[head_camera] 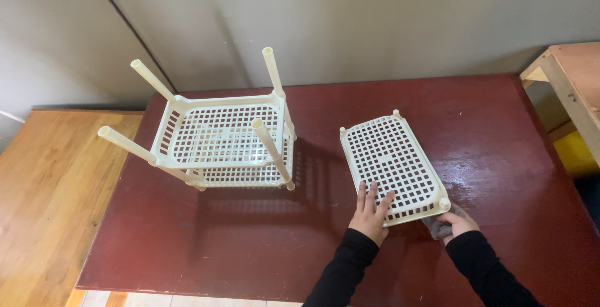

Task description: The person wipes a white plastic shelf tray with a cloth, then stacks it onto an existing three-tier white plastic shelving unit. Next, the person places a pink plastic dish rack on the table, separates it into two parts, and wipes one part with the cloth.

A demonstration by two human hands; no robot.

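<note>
Head view: left hand (369,212) lies flat, fingers spread wide, palm down on the near edge of a loose cream lattice shelf tray (392,166) that rests upside down on the dark red table (250,244). Right hand (458,221) sits just right of the left, at the tray's near right corner, fingers curled closed around a small grey cloth (439,227); the cloth touches the tray's corner socket. The tray extends away from both hands, tilted slightly to the left. Well to the left of the left hand and farther off stands a cream shelf rack (222,141), inverted, two lattice tiers joined, four tube legs pointing upward. Far right of the right hand, the corner of a pale wooden bench (572,76). Left of the table, a light wood floor (44,182). Both sleeves are black.
</note>
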